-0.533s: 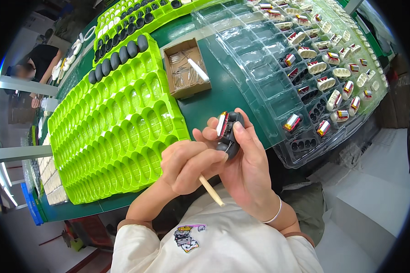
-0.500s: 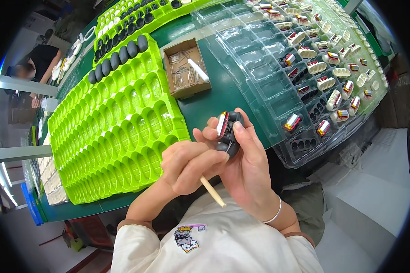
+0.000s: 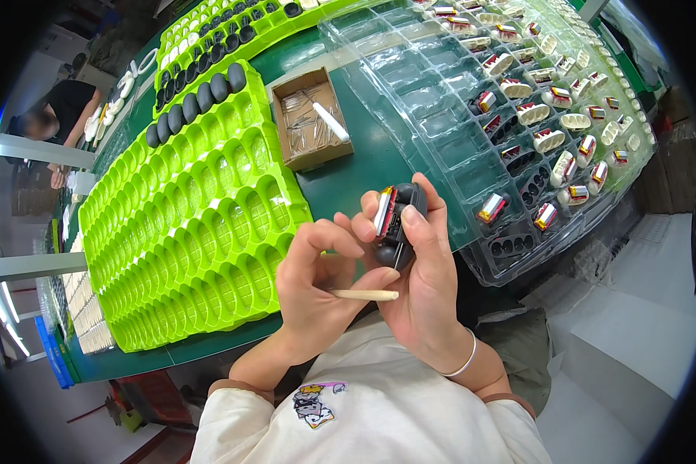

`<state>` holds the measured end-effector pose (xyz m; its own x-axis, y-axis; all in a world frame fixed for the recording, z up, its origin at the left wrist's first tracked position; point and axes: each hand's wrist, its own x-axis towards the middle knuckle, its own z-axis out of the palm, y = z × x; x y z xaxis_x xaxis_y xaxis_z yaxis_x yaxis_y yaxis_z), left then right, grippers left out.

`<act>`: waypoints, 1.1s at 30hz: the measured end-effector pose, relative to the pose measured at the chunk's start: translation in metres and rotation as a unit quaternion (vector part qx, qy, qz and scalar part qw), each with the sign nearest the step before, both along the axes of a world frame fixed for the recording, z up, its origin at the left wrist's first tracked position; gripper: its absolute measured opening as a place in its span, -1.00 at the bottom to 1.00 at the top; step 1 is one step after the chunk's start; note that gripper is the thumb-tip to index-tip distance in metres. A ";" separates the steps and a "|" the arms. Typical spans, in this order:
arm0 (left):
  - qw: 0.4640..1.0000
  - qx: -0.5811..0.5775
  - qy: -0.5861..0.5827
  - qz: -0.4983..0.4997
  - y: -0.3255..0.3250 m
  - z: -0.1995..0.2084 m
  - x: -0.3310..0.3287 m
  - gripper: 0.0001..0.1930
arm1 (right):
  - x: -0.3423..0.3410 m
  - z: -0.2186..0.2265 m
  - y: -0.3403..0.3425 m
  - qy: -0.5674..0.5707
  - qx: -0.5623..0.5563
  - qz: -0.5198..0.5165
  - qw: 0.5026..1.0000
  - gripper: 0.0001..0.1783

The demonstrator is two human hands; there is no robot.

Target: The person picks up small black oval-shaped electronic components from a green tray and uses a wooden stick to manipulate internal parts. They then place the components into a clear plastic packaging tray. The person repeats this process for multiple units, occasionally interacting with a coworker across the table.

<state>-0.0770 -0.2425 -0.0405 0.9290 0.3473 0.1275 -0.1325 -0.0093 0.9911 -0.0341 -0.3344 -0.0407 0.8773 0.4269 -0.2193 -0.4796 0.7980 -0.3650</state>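
My right hand [image 3: 424,274] is closed around a black oval case part [image 3: 404,224] with rounded wells, held tilted above my lap. A small silver, red and yellow battery pack [image 3: 384,212] stands at its left side, with fingertips against it. My left hand [image 3: 317,267] is curled beside it, gripping a pale wooden stick [image 3: 367,295] that lies crosswise under the thumb. The thumb tip is close to the lower end of the case part. A thin shiny pin-like piece [image 3: 397,257] shows there; what holds it cannot be made out.
A lime-green tray [image 3: 201,224] of oval hollows lies left, with black oval shells [image 3: 206,97] in its far row. A cardboard box [image 3: 311,158] holds thin pins and a white tube [image 3: 330,122]. Clear trays [image 3: 441,135] at right carry battery-fitted case parts. Someone sits far left.
The wooden stick has swung from slanting down toward my lap to lying level across my left hand. My left index finger has lifted away from the thumb. The case part rose slightly rightward.
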 end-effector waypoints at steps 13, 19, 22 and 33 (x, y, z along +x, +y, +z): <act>0.994 0.047 0.061 -0.078 0.022 0.032 -0.031 -0.86 | 0.013 -0.012 0.002 0.063 0.100 -0.068 0.991 -0.64; 0.938 0.166 0.221 -0.208 -0.006 0.015 -0.036 -0.92 | 0.009 0.000 0.008 0.010 0.024 -0.115 0.993 -0.68; 0.946 0.162 0.206 -0.190 -0.011 0.004 -0.040 -0.94 | 0.008 -0.005 0.005 -0.041 -0.013 -0.125 0.991 -0.66; 0.957 0.185 0.144 -0.170 -0.014 -0.006 -0.046 -0.95 | 0.006 -0.006 0.008 -0.082 -0.044 -0.136 0.986 -0.64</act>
<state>-0.1232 -0.2568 -0.0461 0.9954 -0.0006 -0.0954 0.0883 -0.3722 0.9239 -0.0284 -0.3266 -0.0469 0.9835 0.1559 -0.0913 -0.1807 0.8514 -0.4923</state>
